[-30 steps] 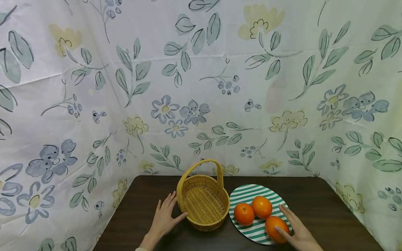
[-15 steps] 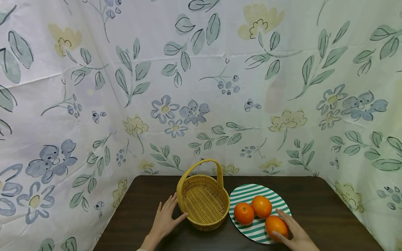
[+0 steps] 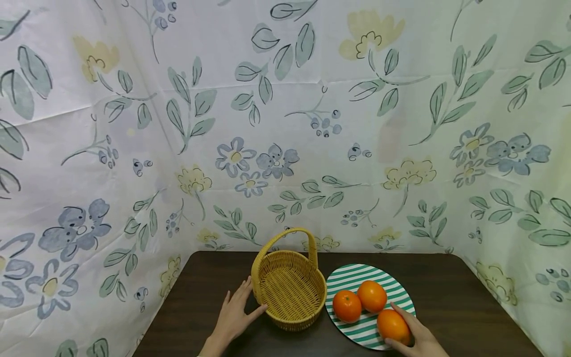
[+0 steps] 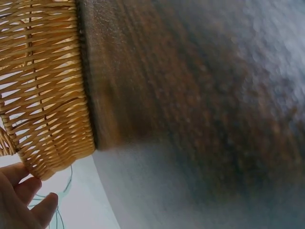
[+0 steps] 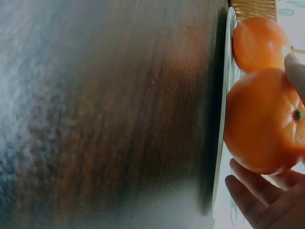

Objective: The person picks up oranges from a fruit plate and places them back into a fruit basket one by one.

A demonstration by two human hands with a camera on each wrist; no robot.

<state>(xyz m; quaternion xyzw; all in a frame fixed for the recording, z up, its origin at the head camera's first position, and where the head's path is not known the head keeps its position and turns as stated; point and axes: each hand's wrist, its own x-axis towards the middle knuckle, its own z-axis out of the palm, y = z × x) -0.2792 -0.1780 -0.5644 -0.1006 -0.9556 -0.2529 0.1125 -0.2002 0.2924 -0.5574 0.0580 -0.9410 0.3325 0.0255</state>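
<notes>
A yellow wicker basket point(image 3: 292, 295) with a tall arched handle stands on the table. My left hand point(image 3: 233, 317) spreads at its left side, fingers extended and thumb at the front edge. The left wrist view shows those fingertips against the woven wall point(image 4: 47, 90). To the right, three oranges lie on a round plate point(image 3: 354, 273) with green and white stripes. My right hand point(image 3: 419, 337) holds the nearest orange point(image 3: 392, 327), thumb on the near side and fingers on the far side. In the right wrist view this orange point(image 5: 262, 121) sits between thumb and fingers, low over the plate.
The other two oranges, a left one point(image 3: 347, 306) and a farther one point(image 3: 372, 296), sit close to the held one. The dark wooden table point(image 3: 455, 292) ends at a floral cloth point(image 3: 276, 124) that hangs behind and on both sides.
My right hand has moved slightly left and closed its thumb and fingers round the nearest orange. The left hand and basket keep their places.
</notes>
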